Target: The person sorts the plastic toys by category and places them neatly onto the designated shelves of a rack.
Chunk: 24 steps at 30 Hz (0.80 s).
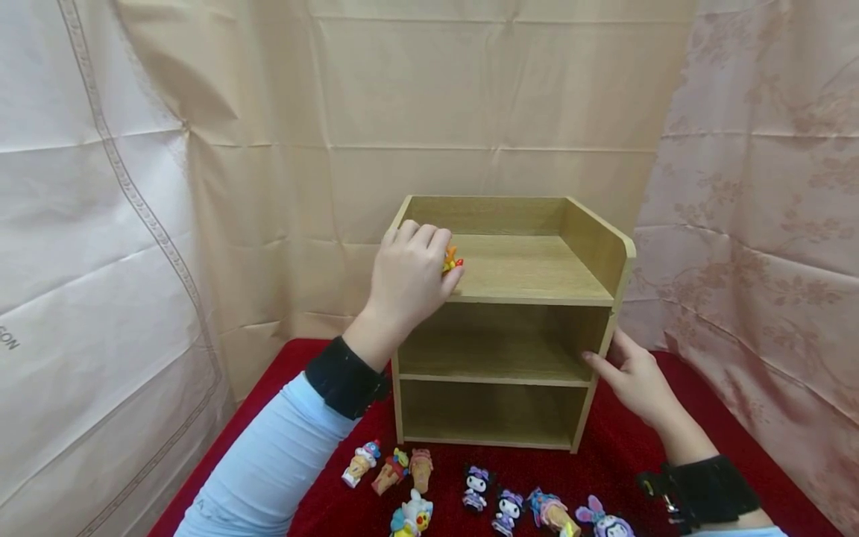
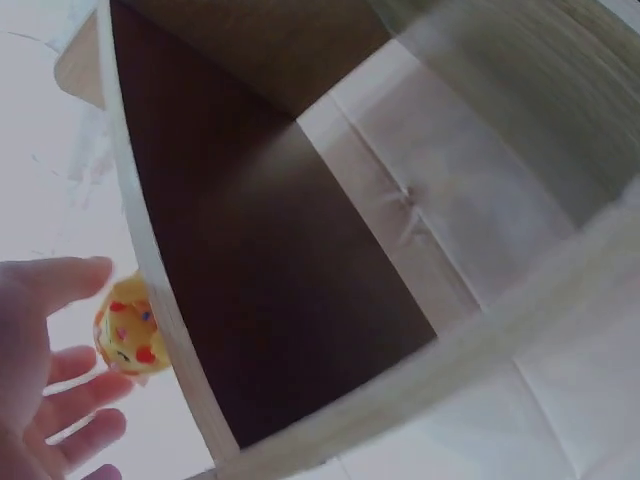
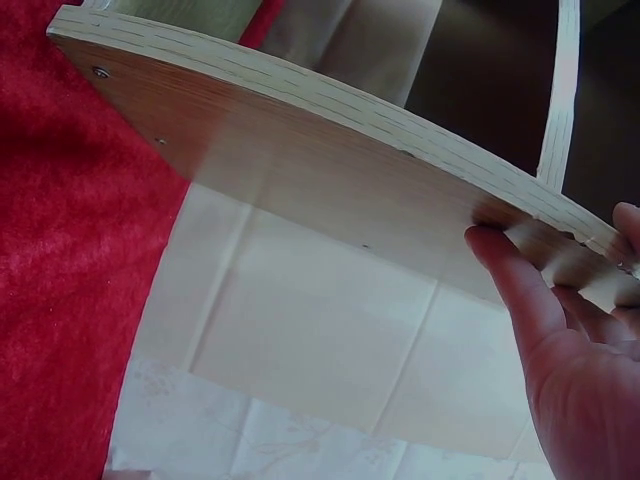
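Observation:
A small wooden shelf unit (image 1: 496, 379) with a railed top and two compartments stands ahead. At the left of its top board is a small yellow-orange figurine (image 1: 451, 261), partly hidden by my left hand (image 1: 412, 270). In the left wrist view, the figurine (image 2: 130, 328) shows beyond the board's edge, between the spread thumb and loosely bent fingers of the left hand (image 2: 50, 370). My right hand (image 1: 637, 380) grips the unit's right side panel, thumb at the front edge. From the right wrist view, the fingers (image 3: 520, 285) press against the panel's outer face (image 3: 300, 170).
Several toy figurines lie before the shelf on a red cloth (image 1: 376, 514): an ice-cream-cone figure (image 1: 362, 464) and a white-and-yellow one (image 1: 411, 514) at left, a black-and-white one (image 1: 476, 488) and a purple-eared one (image 1: 604, 520) at right. Beige curtain (image 1: 403, 97) hangs behind.

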Each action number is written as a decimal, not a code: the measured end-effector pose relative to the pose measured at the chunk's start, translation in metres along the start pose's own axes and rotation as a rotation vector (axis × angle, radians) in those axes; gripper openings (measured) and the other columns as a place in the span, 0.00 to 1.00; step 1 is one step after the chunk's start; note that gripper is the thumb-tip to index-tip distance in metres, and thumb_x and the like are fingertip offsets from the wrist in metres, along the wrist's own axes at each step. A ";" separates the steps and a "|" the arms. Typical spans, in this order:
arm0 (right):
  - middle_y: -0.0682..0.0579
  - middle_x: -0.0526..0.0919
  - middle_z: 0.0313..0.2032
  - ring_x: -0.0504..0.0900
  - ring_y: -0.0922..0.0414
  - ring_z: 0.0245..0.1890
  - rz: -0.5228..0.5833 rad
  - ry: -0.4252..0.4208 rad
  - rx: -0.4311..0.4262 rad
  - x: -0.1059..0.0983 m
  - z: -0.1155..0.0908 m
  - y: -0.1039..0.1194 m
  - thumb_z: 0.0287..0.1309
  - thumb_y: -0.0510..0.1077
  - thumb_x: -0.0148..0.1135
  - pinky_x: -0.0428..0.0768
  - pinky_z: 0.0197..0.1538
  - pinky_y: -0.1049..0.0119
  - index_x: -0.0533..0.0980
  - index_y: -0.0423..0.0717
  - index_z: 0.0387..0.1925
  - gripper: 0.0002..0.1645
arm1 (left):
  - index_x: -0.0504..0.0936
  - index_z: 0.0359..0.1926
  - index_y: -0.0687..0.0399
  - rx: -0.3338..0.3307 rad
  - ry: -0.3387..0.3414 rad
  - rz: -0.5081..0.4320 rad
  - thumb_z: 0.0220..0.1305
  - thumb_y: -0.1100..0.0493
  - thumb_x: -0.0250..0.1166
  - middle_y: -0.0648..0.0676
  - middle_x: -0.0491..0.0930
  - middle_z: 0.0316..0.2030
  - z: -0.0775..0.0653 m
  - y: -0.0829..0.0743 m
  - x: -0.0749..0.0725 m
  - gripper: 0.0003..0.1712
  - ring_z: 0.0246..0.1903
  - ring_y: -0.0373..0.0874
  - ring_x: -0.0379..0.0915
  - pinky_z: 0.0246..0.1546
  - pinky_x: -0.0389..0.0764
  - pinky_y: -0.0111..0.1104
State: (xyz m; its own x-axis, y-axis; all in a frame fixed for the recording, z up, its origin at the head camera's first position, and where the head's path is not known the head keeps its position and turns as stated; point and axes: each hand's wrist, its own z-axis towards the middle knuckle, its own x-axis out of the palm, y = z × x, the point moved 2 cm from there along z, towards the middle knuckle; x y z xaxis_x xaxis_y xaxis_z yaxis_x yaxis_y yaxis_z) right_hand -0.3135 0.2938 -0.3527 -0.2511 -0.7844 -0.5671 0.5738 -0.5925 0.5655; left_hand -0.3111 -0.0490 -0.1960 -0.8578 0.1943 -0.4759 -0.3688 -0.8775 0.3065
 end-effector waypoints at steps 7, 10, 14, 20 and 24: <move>0.39 0.75 0.56 0.76 0.48 0.50 -0.020 0.001 0.006 0.002 0.000 -0.001 0.63 0.42 0.62 0.72 0.43 0.83 0.56 0.55 0.72 0.39 | 0.80 0.48 0.51 0.069 0.043 -0.022 0.59 0.43 0.61 0.51 0.78 0.45 -0.004 0.013 -0.001 0.22 0.51 0.50 0.63 0.49 0.62 0.49; 0.39 0.75 0.56 0.76 0.48 0.50 -0.022 -0.001 0.008 0.001 0.000 -0.001 0.63 0.43 0.62 0.72 0.43 0.83 0.56 0.55 0.72 0.40 | 0.79 0.49 0.50 0.105 0.070 -0.048 0.59 0.44 0.61 0.50 0.78 0.46 -0.007 0.016 0.001 0.22 0.53 0.49 0.61 0.51 0.60 0.51; 0.39 0.74 0.57 0.76 0.49 0.50 -0.011 -0.004 0.010 0.001 0.000 -0.002 0.63 0.42 0.62 0.72 0.42 0.83 0.55 0.56 0.72 0.40 | 0.79 0.49 0.51 0.124 0.058 -0.076 0.59 0.46 0.61 0.50 0.78 0.45 -0.009 0.018 0.003 0.21 0.53 0.49 0.61 0.51 0.59 0.52; 0.39 0.74 0.57 0.76 0.49 0.50 -0.030 -0.004 0.013 0.001 0.000 -0.001 0.63 0.42 0.62 0.72 0.43 0.81 0.55 0.57 0.72 0.40 | 0.80 0.47 0.50 0.125 0.021 -0.088 0.58 0.48 0.64 0.51 0.78 0.43 -0.009 0.017 0.002 0.19 0.52 0.49 0.62 0.51 0.59 0.52; 0.39 0.74 0.57 0.76 0.49 0.50 -0.020 -0.003 0.009 0.001 0.000 0.000 0.63 0.42 0.61 0.72 0.43 0.82 0.54 0.58 0.73 0.41 | 0.80 0.49 0.50 0.119 0.034 -0.084 0.56 0.50 0.66 0.50 0.78 0.44 -0.009 0.017 0.003 0.19 0.53 0.49 0.62 0.51 0.59 0.52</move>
State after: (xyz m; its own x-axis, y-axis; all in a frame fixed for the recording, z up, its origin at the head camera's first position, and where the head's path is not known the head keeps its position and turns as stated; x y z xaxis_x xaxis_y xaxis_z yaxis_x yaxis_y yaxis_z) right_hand -0.3139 0.2933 -0.3534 -0.2650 -0.7731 -0.5763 0.5620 -0.6095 0.5592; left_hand -0.3168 -0.0677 -0.1991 -0.8100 0.2485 -0.5311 -0.4809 -0.7999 0.3590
